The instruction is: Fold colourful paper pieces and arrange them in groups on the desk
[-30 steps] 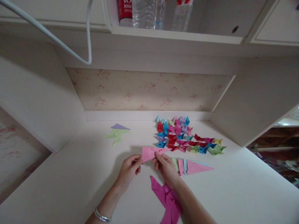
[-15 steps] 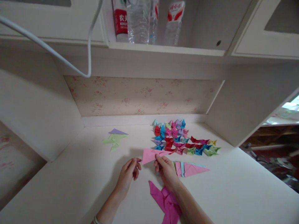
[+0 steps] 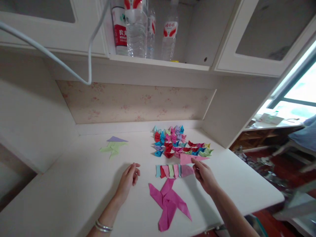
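Observation:
My right hand (image 3: 204,175) pinches a light pink folded paper triangle (image 3: 189,159) and holds it just above the right end of a row of overlapping coloured folded papers (image 3: 170,171). My left hand (image 3: 128,179) rests on the white desk (image 3: 74,184) to the left of that row, fingers loosely curled and holding nothing. A magenta folded paper shape (image 3: 168,201) lies on the desk between my two forearms. Behind the row sits a cluster of several small coloured origami pieces (image 3: 177,142).
Pale green and purple folded papers (image 3: 113,146) lie at the desk's back left. Water bottles (image 3: 136,28) stand on the shelf above. A white cable (image 3: 49,54) hangs at upper left. The desk's right edge drops to a cluttered floor (image 3: 261,161).
My left hand let go of the pink triangle and dropped to the desk. My right hand carried the triangle rightward past the row of folded papers. The view swung right.

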A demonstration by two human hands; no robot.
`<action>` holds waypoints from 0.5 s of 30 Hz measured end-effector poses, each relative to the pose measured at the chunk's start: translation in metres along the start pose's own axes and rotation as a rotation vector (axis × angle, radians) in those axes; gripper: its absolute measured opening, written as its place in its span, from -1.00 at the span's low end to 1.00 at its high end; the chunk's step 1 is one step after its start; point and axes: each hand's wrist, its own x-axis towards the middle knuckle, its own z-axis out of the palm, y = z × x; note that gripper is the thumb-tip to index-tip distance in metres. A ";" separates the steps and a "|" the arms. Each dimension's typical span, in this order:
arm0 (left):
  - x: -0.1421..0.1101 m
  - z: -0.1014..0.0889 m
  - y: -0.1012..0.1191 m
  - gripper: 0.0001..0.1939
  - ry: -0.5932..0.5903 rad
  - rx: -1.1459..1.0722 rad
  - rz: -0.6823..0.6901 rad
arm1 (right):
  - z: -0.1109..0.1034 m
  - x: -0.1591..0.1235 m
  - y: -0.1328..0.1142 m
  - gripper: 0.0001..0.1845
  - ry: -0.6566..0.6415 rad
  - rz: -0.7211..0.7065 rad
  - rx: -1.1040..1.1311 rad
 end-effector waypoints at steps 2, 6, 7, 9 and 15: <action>-0.001 0.000 0.000 -0.52 -0.010 0.003 0.002 | -0.018 0.001 0.004 -0.57 0.030 0.027 -0.075; -0.002 -0.001 -0.001 -0.52 -0.012 -0.001 0.009 | -0.038 0.005 0.013 -0.55 0.049 0.072 -0.210; -0.002 -0.001 -0.002 -0.52 -0.007 -0.004 0.011 | -0.040 0.006 0.015 -0.55 0.056 0.075 -0.235; -0.002 -0.001 -0.003 -0.52 -0.002 -0.008 0.015 | -0.043 0.009 0.019 -0.55 0.078 0.078 -0.285; -0.002 -0.002 -0.003 -0.51 -0.005 -0.021 0.023 | -0.044 0.020 0.033 -0.54 0.100 -0.003 -0.635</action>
